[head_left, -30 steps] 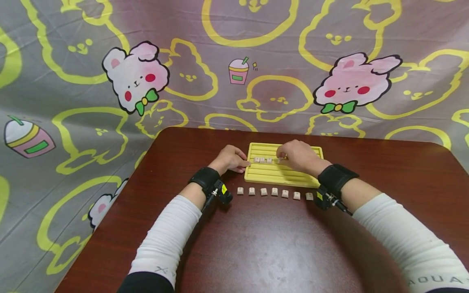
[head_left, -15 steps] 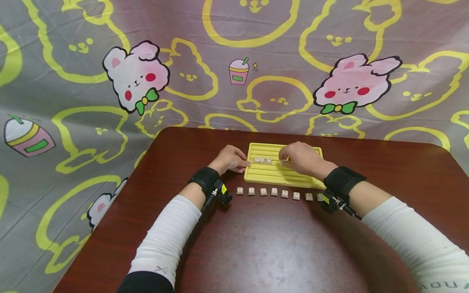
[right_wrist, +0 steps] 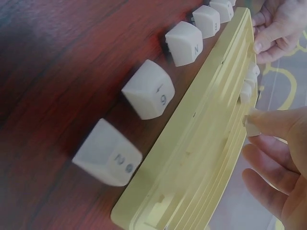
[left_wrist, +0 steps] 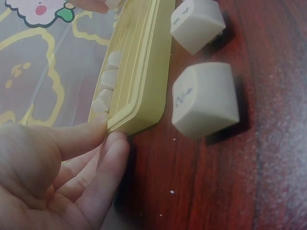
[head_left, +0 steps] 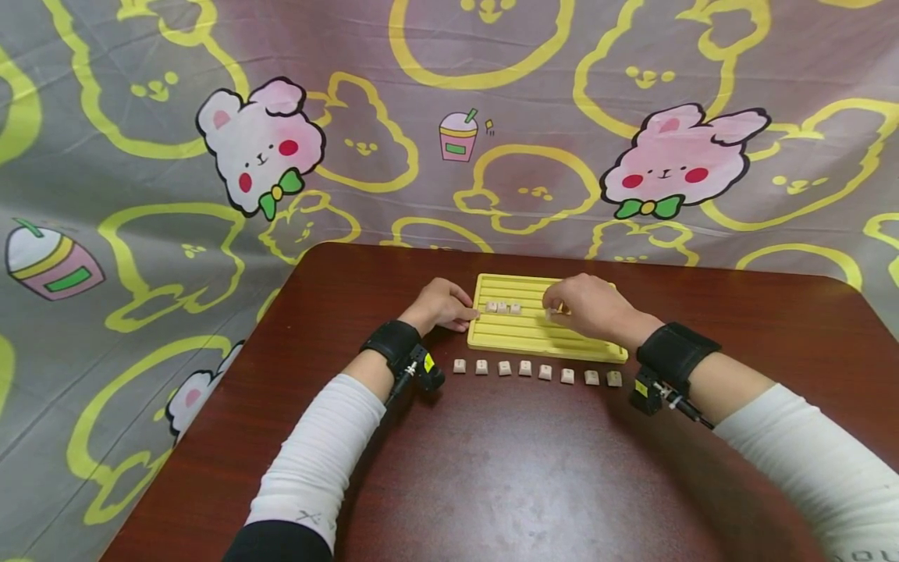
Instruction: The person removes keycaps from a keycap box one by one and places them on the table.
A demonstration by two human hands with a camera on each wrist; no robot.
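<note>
Brown table [head_left: 506, 468] | left hand [head_left: 441, 304]: fingers pinching tray [head_left: 523, 340] | right hand [head_left: 587, 304]: fingers pinching key [right_wrist: 253, 128] | three keys [head_left: 502, 307] between both hands' fingers

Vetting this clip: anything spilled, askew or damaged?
Only minor: a few pale specks on the table near the left hand, like stray crumbs, though I can't tell. Small dark marks on the side of the yellow tray may be scuffs.

Hung behind with a creased greyish-pink cloth [head_left: 548, 109], printed with yellow outlines [head_left: 485, 80], rabbit heads [head_left: 263, 152] and cups [head_left: 458, 136]. Furnished with a dark reddish-brown tabletop [head_left: 337, 289], round-cornered, catching pale glare [head_left: 541, 476].
</note>
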